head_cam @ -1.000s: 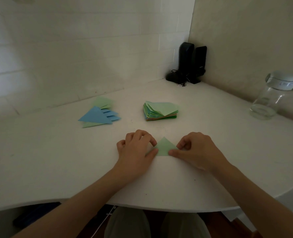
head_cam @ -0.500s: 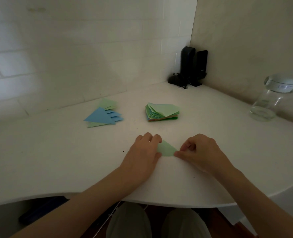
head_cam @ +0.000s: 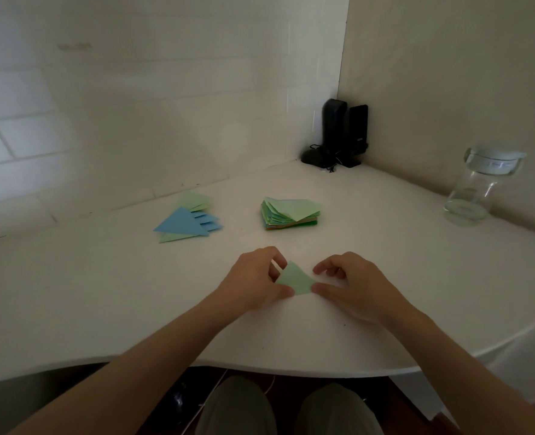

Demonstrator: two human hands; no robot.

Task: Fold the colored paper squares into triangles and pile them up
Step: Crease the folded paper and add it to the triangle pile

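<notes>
Green triangle lifted off the bench (head_cam: 103,293) since half a second ago, tilted between both hands.
Left hand (head_cam: 253,277) and right hand (head_cam: 351,284) pinch the folded triangle (head_cam: 296,279) at its corners (grip light); it could slip or spring open before reaching the pile (head_cam: 187,222).

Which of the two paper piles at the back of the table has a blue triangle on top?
The left pile of folded paper triangles, fanned out flat near the tiled wall. The stack of unfolded paper squares to its right is thicker and topped with a light green sheet.

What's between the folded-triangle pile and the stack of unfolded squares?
Nothing: in the head view only bare white table separates the pile of folded triangles from the stack of paper squares.
</notes>
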